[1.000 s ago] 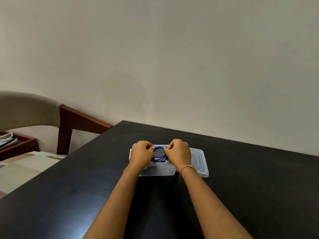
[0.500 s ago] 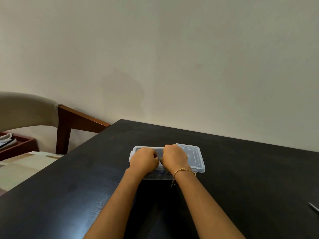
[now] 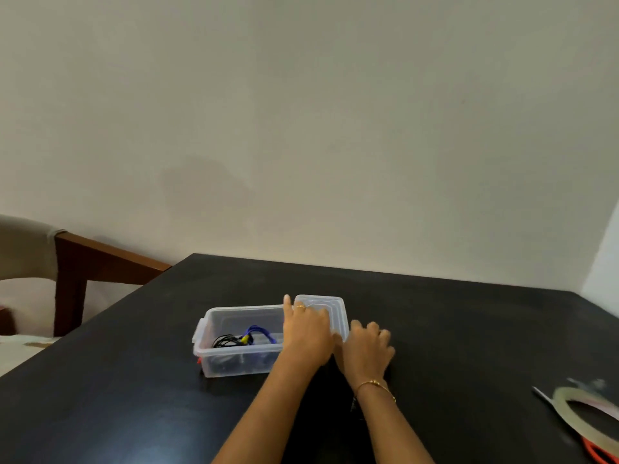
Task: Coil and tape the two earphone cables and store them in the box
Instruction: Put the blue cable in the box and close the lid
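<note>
Across the dark tabletop [image 3: 134, 396], a clear plastic box [image 3: 234, 361] sits near the middle, open on its left part. Lid [image 3: 323, 311] lies over the box's right end, partly hidden by the hands. Left hand [image 3: 306, 333] rests flat on the lid, fingers straight, a ring on one. Right hand [image 3: 366, 349] sits just right of the box, fingers bent at the lid's edge; whether it grips, cannot tell. Tape roll [image 3: 582, 418] lies well apart at the right edge, blurred. Inside the box: a blue earphone cable [image 3: 261, 333] beside a black earphone cable [image 3: 226, 341], touching. Gold bracelet [image 3: 375, 385] on right wrist.
</note>
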`<move>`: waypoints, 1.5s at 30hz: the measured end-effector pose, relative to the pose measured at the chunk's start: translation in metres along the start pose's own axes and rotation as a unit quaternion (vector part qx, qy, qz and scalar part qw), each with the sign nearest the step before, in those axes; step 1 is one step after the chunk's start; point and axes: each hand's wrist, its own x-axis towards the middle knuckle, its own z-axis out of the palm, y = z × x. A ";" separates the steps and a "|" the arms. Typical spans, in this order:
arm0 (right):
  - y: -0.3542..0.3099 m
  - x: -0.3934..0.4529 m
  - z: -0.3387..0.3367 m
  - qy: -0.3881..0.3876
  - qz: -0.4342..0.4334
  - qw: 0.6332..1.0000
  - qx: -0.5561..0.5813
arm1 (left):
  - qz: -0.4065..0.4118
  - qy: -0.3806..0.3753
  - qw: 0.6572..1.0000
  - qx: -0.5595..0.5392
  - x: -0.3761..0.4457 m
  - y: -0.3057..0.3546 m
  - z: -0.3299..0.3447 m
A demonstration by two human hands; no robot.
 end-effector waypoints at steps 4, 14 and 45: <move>0.007 0.010 0.003 -0.015 0.018 0.999 0.040 | -0.044 -0.036 0.994 0.097 0.010 0.014 0.014; 0.032 0.021 -0.005 0.044 0.141 0.986 0.080 | -0.041 -0.003 0.994 0.102 0.016 0.018 0.015; -0.081 0.026 0.004 0.055 0.004 0.892 0.449 | -0.299 0.246 0.829 -0.404 -0.048 -0.144 -0.015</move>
